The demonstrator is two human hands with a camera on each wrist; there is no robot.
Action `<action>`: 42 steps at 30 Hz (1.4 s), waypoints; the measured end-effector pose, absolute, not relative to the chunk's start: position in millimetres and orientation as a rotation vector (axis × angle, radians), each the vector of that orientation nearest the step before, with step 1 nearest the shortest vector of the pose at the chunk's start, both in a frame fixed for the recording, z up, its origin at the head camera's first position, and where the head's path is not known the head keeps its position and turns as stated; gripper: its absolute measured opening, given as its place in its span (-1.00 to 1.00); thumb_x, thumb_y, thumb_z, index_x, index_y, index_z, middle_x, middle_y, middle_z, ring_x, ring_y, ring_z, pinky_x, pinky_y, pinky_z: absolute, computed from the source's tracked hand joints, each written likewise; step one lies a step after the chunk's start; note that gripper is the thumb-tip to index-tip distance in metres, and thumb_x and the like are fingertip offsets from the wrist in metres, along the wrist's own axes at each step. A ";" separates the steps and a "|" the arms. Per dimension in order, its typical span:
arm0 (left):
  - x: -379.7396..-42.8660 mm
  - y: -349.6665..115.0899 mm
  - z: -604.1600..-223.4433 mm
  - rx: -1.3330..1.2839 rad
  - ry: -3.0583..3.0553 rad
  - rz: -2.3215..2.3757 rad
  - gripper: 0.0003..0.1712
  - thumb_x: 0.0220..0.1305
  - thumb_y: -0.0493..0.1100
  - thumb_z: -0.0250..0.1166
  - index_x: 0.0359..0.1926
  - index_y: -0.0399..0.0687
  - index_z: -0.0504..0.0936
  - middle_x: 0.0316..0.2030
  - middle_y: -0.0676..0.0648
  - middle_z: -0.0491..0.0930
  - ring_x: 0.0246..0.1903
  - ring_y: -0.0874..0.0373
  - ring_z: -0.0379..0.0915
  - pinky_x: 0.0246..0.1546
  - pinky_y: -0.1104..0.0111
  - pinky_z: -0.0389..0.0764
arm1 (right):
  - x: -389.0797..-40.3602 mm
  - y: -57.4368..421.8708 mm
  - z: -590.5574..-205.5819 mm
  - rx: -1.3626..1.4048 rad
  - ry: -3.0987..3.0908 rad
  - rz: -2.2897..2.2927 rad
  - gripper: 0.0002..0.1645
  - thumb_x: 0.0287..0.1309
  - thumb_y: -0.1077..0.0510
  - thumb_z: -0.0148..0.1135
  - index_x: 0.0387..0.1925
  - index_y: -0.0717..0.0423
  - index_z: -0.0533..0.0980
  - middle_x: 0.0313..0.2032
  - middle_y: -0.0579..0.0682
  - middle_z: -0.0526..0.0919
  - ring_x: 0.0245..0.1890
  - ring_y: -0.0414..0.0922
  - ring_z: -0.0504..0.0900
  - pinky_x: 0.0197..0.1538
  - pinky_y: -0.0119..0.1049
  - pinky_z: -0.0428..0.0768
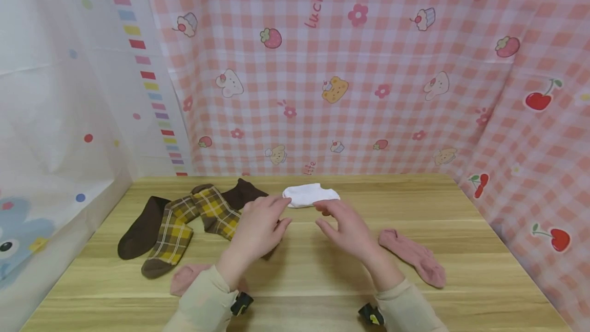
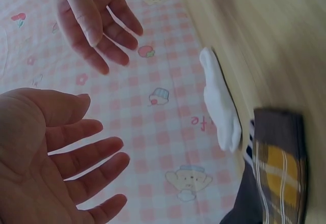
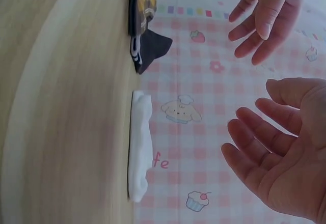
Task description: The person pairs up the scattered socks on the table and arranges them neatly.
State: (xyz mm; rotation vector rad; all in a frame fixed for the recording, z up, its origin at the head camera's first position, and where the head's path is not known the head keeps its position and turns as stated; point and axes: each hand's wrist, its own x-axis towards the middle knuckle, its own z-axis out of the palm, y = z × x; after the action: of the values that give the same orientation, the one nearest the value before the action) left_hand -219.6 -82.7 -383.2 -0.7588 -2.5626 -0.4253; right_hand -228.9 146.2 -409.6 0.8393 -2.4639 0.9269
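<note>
Both hands hover above the wooden table, facing each other with a gap between them. My left hand [image 1: 259,229] has loosely bent fingers and holds nothing; beneath and beside it lie yellow-and-brown plaid socks [image 1: 215,211]. My right hand [image 1: 345,227] is likewise relaxed, with nothing in its grasp. Just beyond the fingertips lies a white ankle sock [image 1: 304,195], flat near the table's back edge. In the left wrist view the white sock [image 2: 220,102] rests apart from both hands. The right wrist view shows the white sock [image 3: 140,145] untouched too.
Dark brown socks [image 1: 142,229] lie at the left among the plaid ones. One pink sock [image 1: 412,256] is at the right; another pink sock [image 1: 188,276] is partly hidden by the left sleeve. A checked pink curtain [image 1: 313,65] hangs behind the table [image 1: 322,311].
</note>
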 end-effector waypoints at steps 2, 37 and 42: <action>-218.4 -88.1 -383.5 -0.758 -2.554 -0.433 -0.56 0.23 -0.11 0.42 0.11 -0.11 0.63 0.00 -0.14 0.64 -0.02 -0.13 0.53 -0.05 -0.08 0.49 | -227.8 143.7 -409.9 0.855 -2.465 0.938 -0.60 0.16 0.29 0.38 0.04 0.25 0.55 -0.07 0.09 0.66 -0.11 0.00 0.63 -0.01 -0.05 0.59; -206.9 -165.2 -381.6 -0.673 -2.677 -0.476 -0.52 0.26 -0.18 0.38 0.17 -0.25 0.57 0.01 -0.23 0.63 0.03 -0.19 0.54 -0.02 -0.19 0.48 | -205.3 86.1 -402.5 1.124 -2.621 0.960 -0.59 0.24 0.17 0.33 0.11 0.15 0.54 -0.04 0.02 0.66 -0.07 -0.04 0.61 0.07 -0.18 0.55; -206.4 -174.7 -382.1 -0.629 -2.707 -0.493 -0.51 0.27 -0.17 0.37 0.19 -0.23 0.56 0.06 -0.25 0.61 0.09 -0.23 0.49 0.03 -0.21 0.45 | -203.6 74.7 -402.6 1.151 -2.635 0.955 -0.61 0.26 0.11 0.33 0.08 0.14 0.56 -0.05 0.01 0.66 -0.06 -0.09 0.60 0.08 -0.22 0.55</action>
State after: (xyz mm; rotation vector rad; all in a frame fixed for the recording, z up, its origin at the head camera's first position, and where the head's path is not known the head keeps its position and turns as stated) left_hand -206.4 -174.7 -382.1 -0.6293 -2.7072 -0.4928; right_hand -203.6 74.7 -402.6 1.1509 -2.6346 0.9553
